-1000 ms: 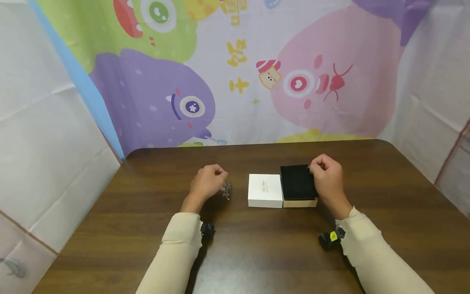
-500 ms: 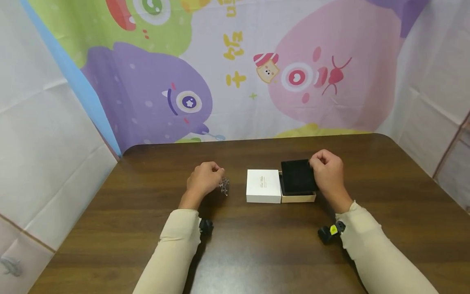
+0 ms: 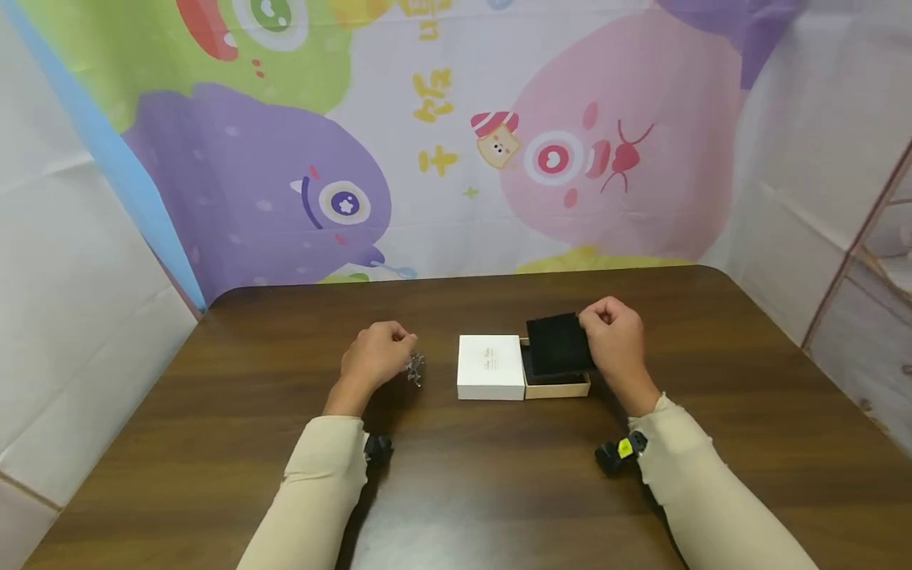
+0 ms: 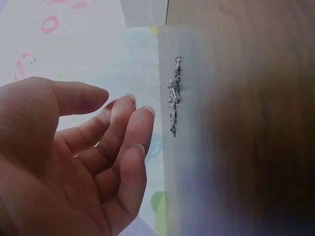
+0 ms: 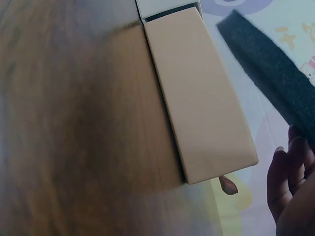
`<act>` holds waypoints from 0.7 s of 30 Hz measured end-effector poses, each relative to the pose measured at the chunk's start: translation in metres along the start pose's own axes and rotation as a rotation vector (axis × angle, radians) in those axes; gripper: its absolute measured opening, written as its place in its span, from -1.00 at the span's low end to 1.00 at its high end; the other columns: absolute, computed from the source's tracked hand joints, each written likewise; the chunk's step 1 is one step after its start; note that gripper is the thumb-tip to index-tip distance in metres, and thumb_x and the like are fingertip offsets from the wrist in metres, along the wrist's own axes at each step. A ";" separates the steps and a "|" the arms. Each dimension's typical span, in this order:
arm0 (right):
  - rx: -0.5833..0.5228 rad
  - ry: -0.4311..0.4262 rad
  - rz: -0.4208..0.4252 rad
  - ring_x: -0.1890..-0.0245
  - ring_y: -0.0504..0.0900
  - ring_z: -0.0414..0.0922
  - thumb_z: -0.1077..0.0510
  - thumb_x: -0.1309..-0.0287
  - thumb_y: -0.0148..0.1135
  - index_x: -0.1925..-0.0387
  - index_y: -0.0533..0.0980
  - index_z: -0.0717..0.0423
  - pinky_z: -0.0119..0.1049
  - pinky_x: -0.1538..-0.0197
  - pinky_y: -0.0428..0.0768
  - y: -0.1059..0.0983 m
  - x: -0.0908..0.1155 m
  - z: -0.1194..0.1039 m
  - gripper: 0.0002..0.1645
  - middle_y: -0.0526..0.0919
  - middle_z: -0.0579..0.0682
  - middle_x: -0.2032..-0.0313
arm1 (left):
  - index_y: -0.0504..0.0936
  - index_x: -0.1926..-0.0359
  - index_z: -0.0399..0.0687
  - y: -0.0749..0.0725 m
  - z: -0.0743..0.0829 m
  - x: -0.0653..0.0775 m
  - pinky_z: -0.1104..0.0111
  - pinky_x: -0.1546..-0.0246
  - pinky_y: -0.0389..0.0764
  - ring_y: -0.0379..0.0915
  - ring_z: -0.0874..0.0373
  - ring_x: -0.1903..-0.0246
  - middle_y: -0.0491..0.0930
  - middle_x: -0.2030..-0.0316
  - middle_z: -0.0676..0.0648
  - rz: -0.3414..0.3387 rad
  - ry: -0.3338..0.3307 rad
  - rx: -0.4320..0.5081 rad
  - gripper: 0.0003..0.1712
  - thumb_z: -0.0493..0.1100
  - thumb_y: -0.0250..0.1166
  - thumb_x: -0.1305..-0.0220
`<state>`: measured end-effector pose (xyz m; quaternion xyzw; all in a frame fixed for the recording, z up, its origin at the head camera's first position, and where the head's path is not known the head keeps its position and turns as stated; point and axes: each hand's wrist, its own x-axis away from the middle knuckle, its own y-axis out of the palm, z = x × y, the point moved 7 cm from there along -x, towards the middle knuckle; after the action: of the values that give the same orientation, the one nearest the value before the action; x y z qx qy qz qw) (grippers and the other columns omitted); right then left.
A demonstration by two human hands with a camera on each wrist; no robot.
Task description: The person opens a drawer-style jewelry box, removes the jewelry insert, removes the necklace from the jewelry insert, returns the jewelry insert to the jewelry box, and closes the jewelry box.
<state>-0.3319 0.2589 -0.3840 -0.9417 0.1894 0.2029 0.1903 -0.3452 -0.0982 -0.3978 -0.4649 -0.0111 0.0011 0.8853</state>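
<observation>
My right hand pinches the right edge of a square black foam pad, tilted above a shallow box with a tan side. In the right wrist view the thick pad is apart from the box wall, and the box's dark inside shows below it in the head view. A silver chain-like piece of jewellery lies on the table beside my left hand. The left wrist view shows loosely bent fingers with nothing between them and a gap to the jewellery.
A white box lid with small gold lettering sits against the left side of the tan box. Everything stands on a brown wooden table. A cartoon-printed curtain hangs behind the far edge, with pale sheets at both sides.
My right hand has raised the black pad out of the box and tilted it, uncovering part of the inside. The left hand stays by the jewellery. The head view has shifted slightly.
</observation>
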 end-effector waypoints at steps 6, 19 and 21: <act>0.017 0.023 -0.005 0.45 0.44 -0.05 0.28 -0.18 0.20 0.50 0.57 0.24 -0.27 0.35 0.38 0.002 0.001 0.001 -0.84 0.54 0.08 0.49 | 0.68 0.16 0.05 -0.001 -0.002 -0.001 0.10 0.32 0.42 0.53 0.08 0.42 0.63 0.49 0.07 -0.007 0.003 -0.006 -0.69 0.11 0.13 -0.44; 0.116 0.112 -0.098 0.37 0.49 -0.04 0.27 -0.08 0.21 0.49 0.60 0.25 -0.25 0.26 0.40 0.010 -0.002 0.011 -0.87 0.65 0.12 0.40 | 0.67 0.18 0.05 0.000 -0.001 0.000 0.09 0.30 0.43 0.54 0.09 0.42 0.63 0.50 0.07 -0.003 0.009 -0.008 -0.69 0.11 0.14 -0.43; 0.116 0.115 -0.093 0.36 0.49 -0.03 0.27 -0.07 0.21 0.49 0.60 0.26 -0.25 0.26 0.40 0.010 -0.002 0.011 -0.87 0.65 0.13 0.40 | 0.67 0.18 0.05 0.000 -0.001 -0.001 0.09 0.29 0.43 0.54 0.08 0.41 0.63 0.50 0.07 -0.001 0.014 -0.009 -0.69 0.12 0.14 -0.43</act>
<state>-0.3409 0.2556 -0.3953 -0.9469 0.1675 0.1281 0.2426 -0.3459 -0.0992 -0.3982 -0.4691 -0.0052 -0.0026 0.8831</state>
